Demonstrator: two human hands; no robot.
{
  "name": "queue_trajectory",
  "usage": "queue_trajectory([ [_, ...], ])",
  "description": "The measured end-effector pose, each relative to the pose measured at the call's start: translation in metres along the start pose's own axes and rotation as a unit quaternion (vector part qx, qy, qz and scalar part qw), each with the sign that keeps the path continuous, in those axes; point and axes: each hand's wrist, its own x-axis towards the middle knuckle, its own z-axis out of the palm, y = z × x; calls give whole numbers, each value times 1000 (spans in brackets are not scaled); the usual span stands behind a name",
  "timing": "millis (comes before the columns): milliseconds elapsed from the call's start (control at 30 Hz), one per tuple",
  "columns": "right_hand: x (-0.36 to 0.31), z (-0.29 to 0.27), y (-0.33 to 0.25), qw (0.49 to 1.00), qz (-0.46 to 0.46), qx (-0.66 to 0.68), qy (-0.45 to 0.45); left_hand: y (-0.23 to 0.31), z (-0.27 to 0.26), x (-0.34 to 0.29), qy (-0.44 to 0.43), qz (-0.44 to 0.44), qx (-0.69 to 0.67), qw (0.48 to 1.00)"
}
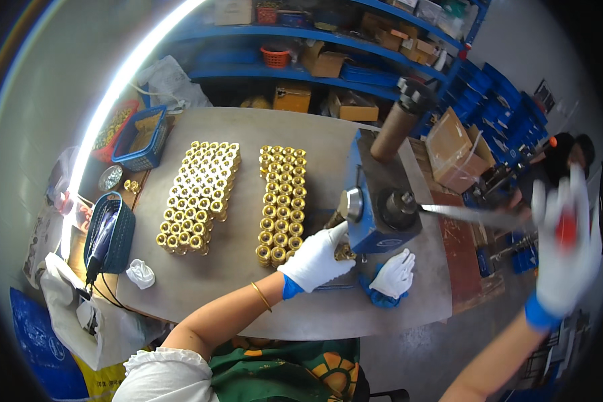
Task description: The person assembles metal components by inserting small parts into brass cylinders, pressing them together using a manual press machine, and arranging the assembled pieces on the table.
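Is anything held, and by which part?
Cannot be told: the blurred right hand is at the red lever knob, the left hand at a partly hidden brass fitting.

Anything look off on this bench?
Two minor things: a loose white glove beside the blue press and a crumpled white item left of the brass parts; both look dropped rather than placed. No spill visible.

A workshop: the worktop (244, 221) carries a press (375, 194) and rows of metal parts (283, 201); loaded shelves (295, 33) stand far.
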Motion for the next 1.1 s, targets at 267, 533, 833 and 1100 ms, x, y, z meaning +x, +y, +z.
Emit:
queue_trajectory([
  [267, -20, 225, 43, 960, 156, 233, 0, 11, -20, -19, 90, -130, -1, 987],
  [533, -211, 240, 46, 892, 407, 173, -94, 22, 6, -65, 152, -204, -353, 900],
  [833, -212, 208, 65, 866, 448, 12, -221, 18, 2, -77, 27, -277, -385, 880],
  [1100, -167, 198, 8, 892, -71, -215, -391, 21, -8, -80, -101, -353, -545, 754],
])
